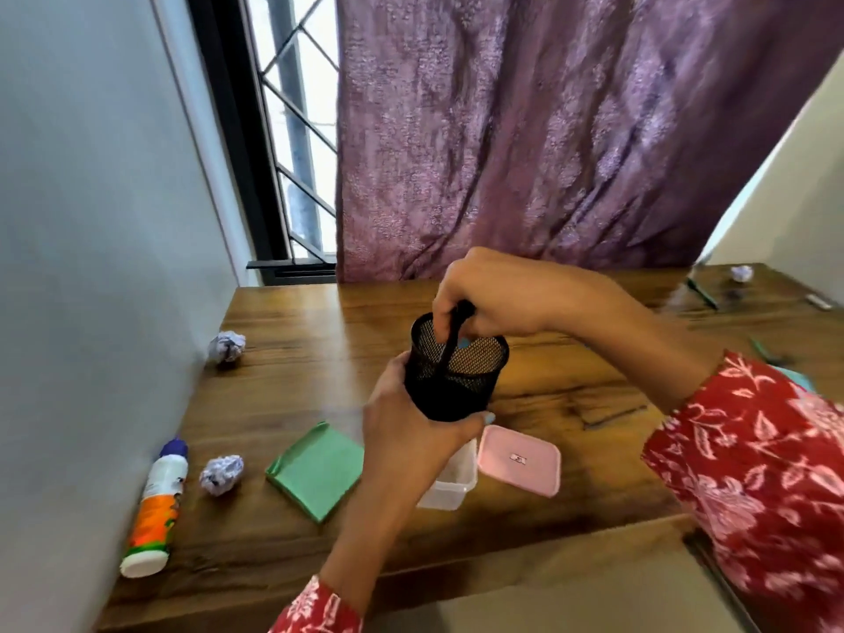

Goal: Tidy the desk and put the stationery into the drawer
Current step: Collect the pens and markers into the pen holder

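My left hand [413,431] grips a black mesh pen holder [456,374] from below and lifts it above the wooden desk [319,331]. My right hand [493,294] is over the holder's mouth and pinches a black pen [450,344] that stands slanted inside it. A green pad of notes [315,470] lies flat on the desk to the left. A glue bottle [155,509] with a purple cap lies on its side near the wall.
Crumpled paper balls lie at the left wall [227,345], beside the bottle [221,473] and at the far right [741,273]. A clear plastic box [450,484] and its pink lid [520,460] sit under the holder. Pens [701,292] lie far right. A purple curtain hangs behind.
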